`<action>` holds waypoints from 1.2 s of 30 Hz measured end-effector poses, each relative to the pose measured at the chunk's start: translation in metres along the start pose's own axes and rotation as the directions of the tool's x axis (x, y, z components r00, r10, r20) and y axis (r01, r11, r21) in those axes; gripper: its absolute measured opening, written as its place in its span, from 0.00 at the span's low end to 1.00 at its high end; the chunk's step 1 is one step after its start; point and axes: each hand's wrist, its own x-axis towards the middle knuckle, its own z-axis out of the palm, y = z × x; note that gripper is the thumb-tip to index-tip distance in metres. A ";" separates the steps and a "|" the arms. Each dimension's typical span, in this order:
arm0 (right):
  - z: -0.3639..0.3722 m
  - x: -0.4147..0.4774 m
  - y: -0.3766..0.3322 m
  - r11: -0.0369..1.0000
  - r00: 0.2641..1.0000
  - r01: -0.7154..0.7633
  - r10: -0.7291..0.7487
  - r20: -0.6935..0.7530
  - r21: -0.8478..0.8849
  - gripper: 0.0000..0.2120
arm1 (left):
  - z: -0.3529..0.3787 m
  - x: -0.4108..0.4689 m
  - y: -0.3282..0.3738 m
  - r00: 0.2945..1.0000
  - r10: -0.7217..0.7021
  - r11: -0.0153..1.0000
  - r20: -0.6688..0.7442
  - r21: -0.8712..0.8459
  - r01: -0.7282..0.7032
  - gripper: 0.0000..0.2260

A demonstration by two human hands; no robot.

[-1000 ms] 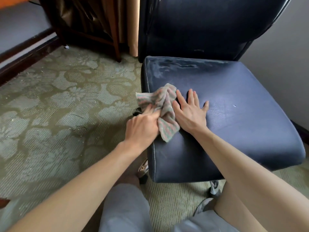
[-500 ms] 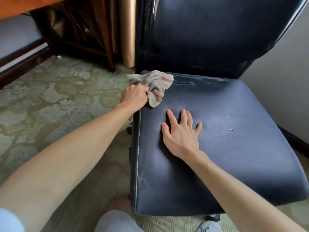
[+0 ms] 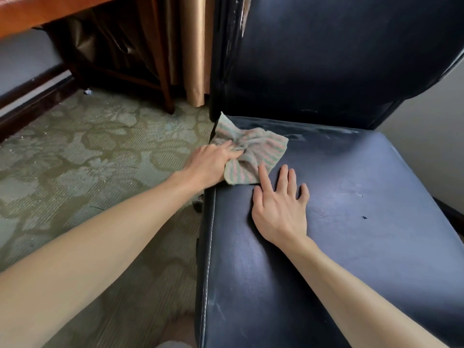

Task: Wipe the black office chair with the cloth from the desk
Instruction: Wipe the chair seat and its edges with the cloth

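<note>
Now, cloth (image 3: 253, 151): striped, bunched at the back-left corner of the seat (image 3: 351, 234), just under the backrest (image 3: 326, 59).
Left hand (image 3: 213, 163): fingers gathered into the folds, gripping it against the leather.
Right hand (image 3: 278, 209): flat and spread on the seat, holding nothing, forefinger right at the cloth's edge.
Black office chair (image 3: 376, 172): pale dusty streaks show along the seat's rear.
Doing it well: press evenly, sweep overlapping strokes across those streaks, and brace with the flat hand so the chair doesn't swivel.

You've got the cloth (image 3: 253, 151), pink-green striped, bunched on the far-left seat corner of the black office chair (image 3: 351, 222); chair upright, seat scuffed, backrest edge possibly peeling.
</note>
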 end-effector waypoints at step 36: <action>-0.011 0.180 0.022 0.974 0.964 0.218 -0.224 0.146 0.055 0.25 | -0.021 0.025 -0.026 0.914 -0.220 0.935 0.342 -0.193 0.297 0.62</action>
